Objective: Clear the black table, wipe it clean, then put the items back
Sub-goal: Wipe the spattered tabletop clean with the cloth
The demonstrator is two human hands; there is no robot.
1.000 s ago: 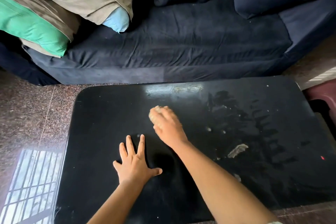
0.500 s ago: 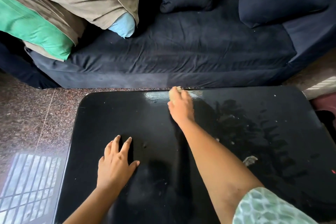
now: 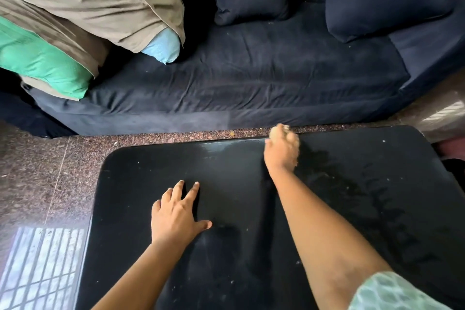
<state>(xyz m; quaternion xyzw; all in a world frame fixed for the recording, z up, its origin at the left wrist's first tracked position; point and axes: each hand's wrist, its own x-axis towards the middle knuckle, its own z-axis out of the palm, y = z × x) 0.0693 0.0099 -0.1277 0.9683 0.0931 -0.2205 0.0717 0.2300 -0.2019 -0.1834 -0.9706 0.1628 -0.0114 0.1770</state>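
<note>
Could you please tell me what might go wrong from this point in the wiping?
1. The right hand, gripping a pale wad, sits at the far edge of the black table; a stroke outward would likely drop grit onto the floor by the sofa.
2. Several pale specks dot the table's right side and could be missed.
3. The left hand lies flat on the glossy top and may leave prints.
</note>
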